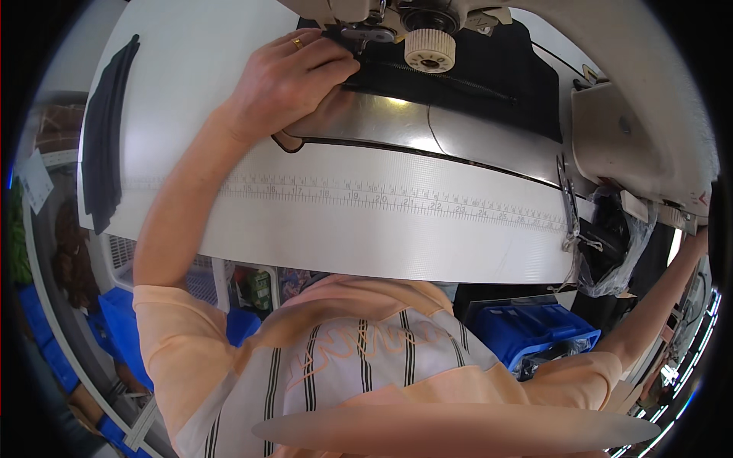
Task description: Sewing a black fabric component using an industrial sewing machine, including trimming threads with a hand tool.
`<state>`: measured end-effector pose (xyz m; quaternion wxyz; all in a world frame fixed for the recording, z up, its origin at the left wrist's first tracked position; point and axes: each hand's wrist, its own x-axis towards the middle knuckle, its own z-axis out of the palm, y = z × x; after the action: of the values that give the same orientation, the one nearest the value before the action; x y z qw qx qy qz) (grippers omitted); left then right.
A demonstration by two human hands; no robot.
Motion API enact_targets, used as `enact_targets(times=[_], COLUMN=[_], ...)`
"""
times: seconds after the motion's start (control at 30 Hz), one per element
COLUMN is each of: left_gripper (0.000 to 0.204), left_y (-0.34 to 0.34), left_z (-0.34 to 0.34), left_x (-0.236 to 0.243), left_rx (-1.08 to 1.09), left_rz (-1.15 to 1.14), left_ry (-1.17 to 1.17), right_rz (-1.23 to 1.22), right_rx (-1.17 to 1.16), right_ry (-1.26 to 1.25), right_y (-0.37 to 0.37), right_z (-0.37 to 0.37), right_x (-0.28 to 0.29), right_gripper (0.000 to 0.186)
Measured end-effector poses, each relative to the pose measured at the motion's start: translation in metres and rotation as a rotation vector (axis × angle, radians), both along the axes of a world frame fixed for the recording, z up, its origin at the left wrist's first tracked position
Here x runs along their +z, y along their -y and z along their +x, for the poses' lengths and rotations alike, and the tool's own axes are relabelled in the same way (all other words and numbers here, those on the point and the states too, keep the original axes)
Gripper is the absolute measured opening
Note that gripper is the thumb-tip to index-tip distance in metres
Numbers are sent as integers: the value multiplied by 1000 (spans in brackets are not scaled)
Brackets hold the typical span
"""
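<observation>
A piece of black fabric [527,72] lies on the bed of a sewing machine [649,46], with a thin line like zipper teeth [458,80] running across it. My left hand [294,80] is closed on the left end of the fabric, beside the presser foot [363,44]; a ring shows on one finger. Part of the fabric is hidden under the machine head and its pale dial [430,52]. At the far right my right forearm [664,298] reaches up behind the machine's end. The machine hides my right hand.
A stack of dark fabric strips [107,137] lies on the left of the white table [343,237], which has a ruler scale. Scissors [569,202] and a clear plastic bag [630,252] are at the right. Below are a blue bin [527,332] and a white basket [126,256].
</observation>
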<state>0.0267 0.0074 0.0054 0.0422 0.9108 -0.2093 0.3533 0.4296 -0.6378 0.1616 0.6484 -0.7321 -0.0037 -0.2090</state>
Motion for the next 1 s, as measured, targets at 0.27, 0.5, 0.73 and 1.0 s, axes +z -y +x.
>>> enact_targets(times=[0.27,0.5,0.73,1.0], left_gripper=[28,29,26,25], left_y=[0,-2,-4,-4], left_z=[-1,-1,0,1], left_x=[0,-3,-4,-5], left_rx=[-5,-13,-42,-45], left_rz=[-32,-41,-97,-87], left_ry=[-3,-18,-42,-25], right_rz=[-31,4,141,453], right_rx=[6,-19,-9,114], right_ry=[-32,59,-85,279], right_y=[-6,-17,-21,-20], right_z=[5,-5,-7,-16], right_x=[17,-5,5,-42], right_gripper=[45,44,42,47])
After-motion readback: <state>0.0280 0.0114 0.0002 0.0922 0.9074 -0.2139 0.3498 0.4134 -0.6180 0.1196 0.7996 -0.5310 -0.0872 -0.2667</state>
